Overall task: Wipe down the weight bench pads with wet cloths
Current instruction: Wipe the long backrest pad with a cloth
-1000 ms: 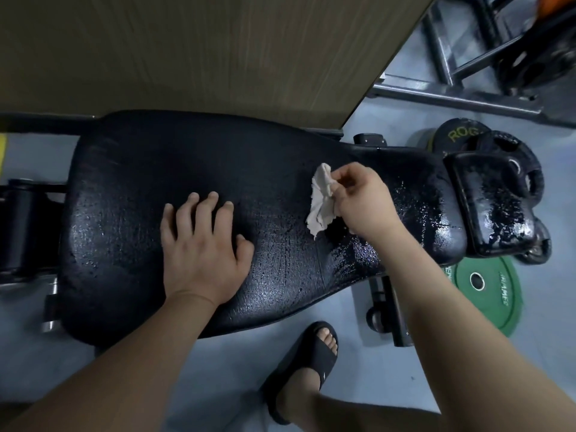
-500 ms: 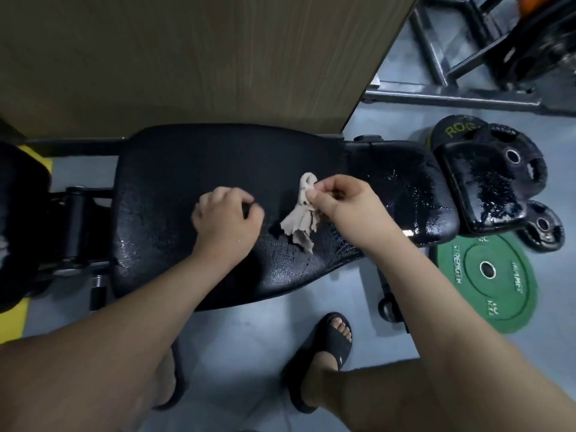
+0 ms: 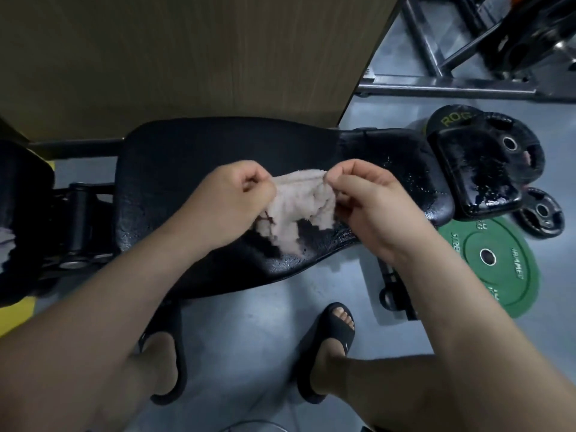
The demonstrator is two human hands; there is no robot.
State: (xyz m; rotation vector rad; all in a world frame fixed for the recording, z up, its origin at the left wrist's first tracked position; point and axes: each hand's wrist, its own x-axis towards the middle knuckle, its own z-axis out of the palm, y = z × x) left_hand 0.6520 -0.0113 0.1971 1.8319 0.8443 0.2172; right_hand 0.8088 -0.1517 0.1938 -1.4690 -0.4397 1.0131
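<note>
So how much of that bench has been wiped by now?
The small end pad and the right part of the main pad glisten with water, so they look wiped. Right now the left hand and right hand hold the cloth spread between them above the pad, not wiping. The main pad's left part looks duller, probably still to do, as does the pad at the left edge.

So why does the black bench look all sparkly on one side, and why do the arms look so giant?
Head view: the bench pad glints at its right end because wet drops catch the light, while the left end stays dull. The wide-angle lens stretches the forearms near the bottom edge. The cloth, held by the left hand and right hand, looks slightly blurred.
</note>
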